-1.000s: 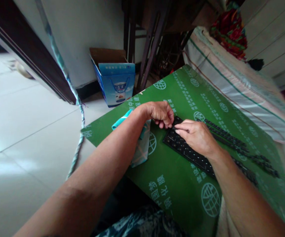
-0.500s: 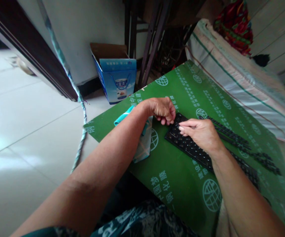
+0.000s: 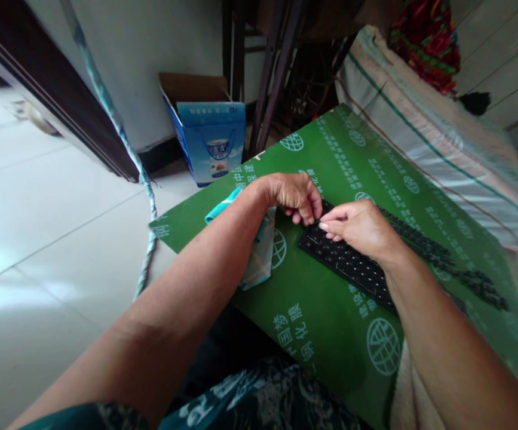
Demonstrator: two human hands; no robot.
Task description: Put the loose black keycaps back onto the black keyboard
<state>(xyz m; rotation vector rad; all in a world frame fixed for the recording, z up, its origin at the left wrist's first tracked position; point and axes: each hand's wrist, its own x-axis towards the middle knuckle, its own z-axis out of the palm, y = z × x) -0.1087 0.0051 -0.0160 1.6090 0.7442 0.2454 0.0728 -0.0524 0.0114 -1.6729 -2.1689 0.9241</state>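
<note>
A black keyboard base (image 3: 348, 266) with its keycaps off lies slantwise on the green board (image 3: 330, 334). Over its far left corner my left hand (image 3: 297, 197) is closed, fingers curled down; what they hold, if anything, is hidden. My right hand (image 3: 359, 227) pinches with thumb and forefinger right beside it, low over the same corner. Whatever is in that pinch is too small to make out. Loose black keycaps (image 3: 429, 248) lie in rows beyond the keyboard, on the right, partly behind my right hand and forearm.
A folded turquoise and grey checked cloth (image 3: 259, 257) lies under my left forearm. Past the board's far edge stands an open blue carton (image 3: 214, 143) on the floor. A bed-like padded surface (image 3: 420, 131) borders the right side. A wrapped cord (image 3: 126, 143) hangs at left.
My right hand has moved a little left and away from me, closer to my left hand. My left hand stays at the keyboard's corner. The view has shifted slightly.
</note>
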